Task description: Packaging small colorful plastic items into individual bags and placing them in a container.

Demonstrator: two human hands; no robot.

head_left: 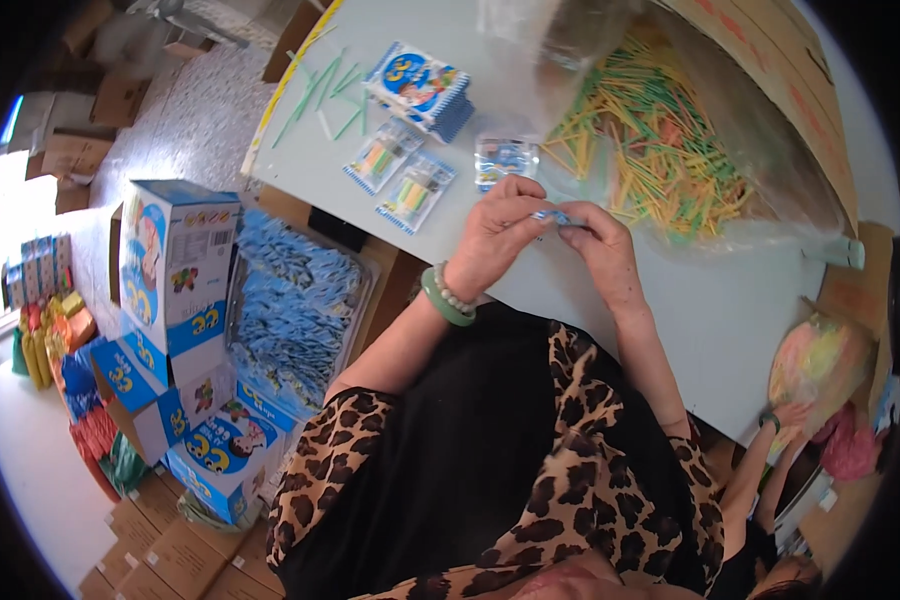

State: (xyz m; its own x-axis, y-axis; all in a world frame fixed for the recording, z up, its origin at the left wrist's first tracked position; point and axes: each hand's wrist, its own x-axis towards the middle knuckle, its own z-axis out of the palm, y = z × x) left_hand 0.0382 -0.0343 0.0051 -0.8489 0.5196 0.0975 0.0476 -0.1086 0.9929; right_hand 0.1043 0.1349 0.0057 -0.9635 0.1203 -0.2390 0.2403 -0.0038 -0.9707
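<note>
My left hand (498, 232) and my right hand (604, 248) meet over the near part of the table, fingertips pinched on a small blue-and-white packet (550, 216). Most of it is covered by my fingers. Just beyond them lies a flat packet (506, 160) with blue print. To its left rest two clear packets with coloured sticks inside, one (382, 155) a little farther than the other (416, 192). Behind these stands a stack of blue-and-white packets (417, 88). A large clear bag (770, 195) holds loose green, yellow and orange sticks (660, 140).
Loose green sticks (320, 95) lie at the table's far left. Left of the table are a tray heaped with blue packets (295, 300) and printed blue-white boxes (185, 290). Brown cartons (175, 545) stand lower left. At lower right, another person's hands (785, 425) touch a full plastic bag (820, 365).
</note>
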